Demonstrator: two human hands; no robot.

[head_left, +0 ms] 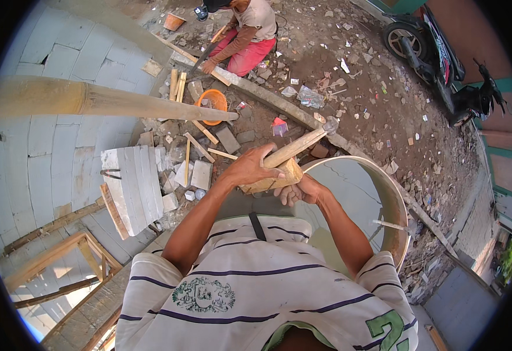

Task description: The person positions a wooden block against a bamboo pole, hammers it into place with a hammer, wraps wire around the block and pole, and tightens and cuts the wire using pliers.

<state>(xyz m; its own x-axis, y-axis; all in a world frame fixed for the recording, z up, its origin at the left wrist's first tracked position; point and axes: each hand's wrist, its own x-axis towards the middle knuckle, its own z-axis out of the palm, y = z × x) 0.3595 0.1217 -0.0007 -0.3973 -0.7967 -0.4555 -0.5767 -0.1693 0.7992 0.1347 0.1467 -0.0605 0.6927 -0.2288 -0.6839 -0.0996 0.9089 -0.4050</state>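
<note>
My left hand [247, 168] is closed round a hammer [298, 146] with a pale wooden handle. Its rounded head points away to the upper right. The same hand presses against a short wooden block [279, 177], its thumb lying along the top. At the block's right end is my right hand [304, 190], fingers curled beneath the wood and its thumb hidden. Both hands are in front of my chest, over the near edge of a large round tub [393, 205] with grey liquid or a grey floor in it.
A thick pole [145, 102] crosses from the left. Beyond it stand an orange bucket [213, 105] and a crouching person [247, 41] with a saw [206, 55]. Stacked pale blocks [133, 187] and wood strips [186, 161] lie left. A motorcycle [443, 64] is parked far right.
</note>
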